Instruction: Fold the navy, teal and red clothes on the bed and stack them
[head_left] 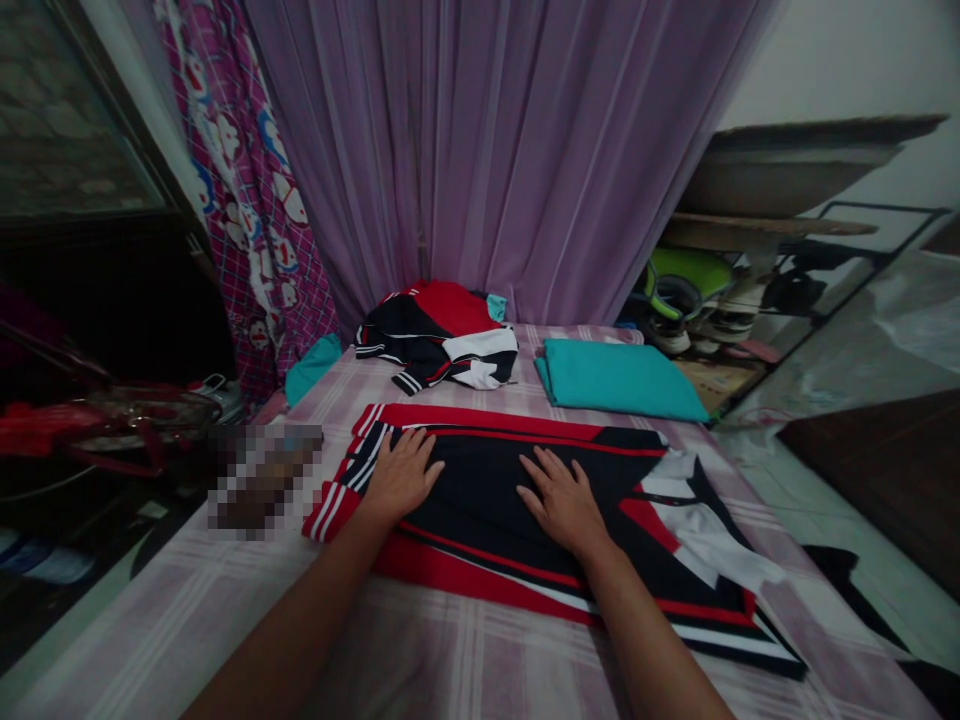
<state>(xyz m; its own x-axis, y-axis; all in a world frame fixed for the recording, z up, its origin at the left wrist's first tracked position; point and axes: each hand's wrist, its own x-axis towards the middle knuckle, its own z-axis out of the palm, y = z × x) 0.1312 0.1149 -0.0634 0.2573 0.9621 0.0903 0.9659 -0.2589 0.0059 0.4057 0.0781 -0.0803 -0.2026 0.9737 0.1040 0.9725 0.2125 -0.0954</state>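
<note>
The navy-and-red garment lies beneath the left grip, flat near its striped left end, and the right grip, flat around its middle (fingers spread, both grasping nothing). Beyond, a crumpled jacket sits left, a folded teal cloth right.

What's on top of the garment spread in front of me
Your left hand, near its striped end, and your right hand, farther along. The garment beneath your palms is hidden.

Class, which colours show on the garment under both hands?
The garment is black or navy, with red and white: head view.
</note>
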